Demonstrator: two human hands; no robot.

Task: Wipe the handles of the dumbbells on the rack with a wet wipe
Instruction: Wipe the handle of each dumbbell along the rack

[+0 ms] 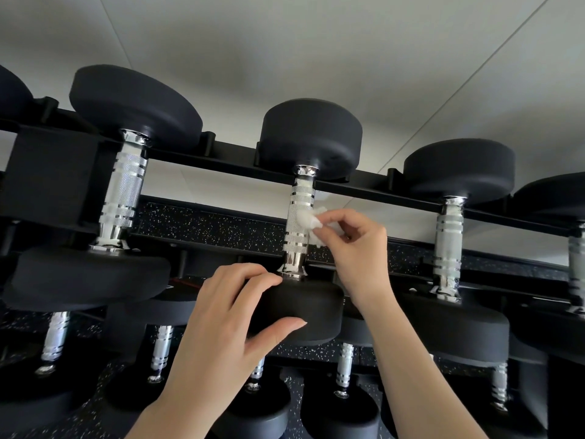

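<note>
A black dumbbell with a chrome knurled handle (297, 226) lies across the top tier of the black rack (228, 160), in the middle of the view. My right hand (351, 245) pinches a crumpled white wet wipe (308, 218) and holds it against the right side of that handle, about halfway along. My left hand (228, 315) grips the near black head (304, 312) of the same dumbbell, fingers over its top and thumb on its front face.
A larger dumbbell (123, 188) lies to the left and another (449, 239) to the right on the same tier. Several smaller dumbbells (345, 369) sit on the lower tier beneath my arms. A white wall (316, 42) is behind, and speckled black flooring (221, 226) shows through the rack.
</note>
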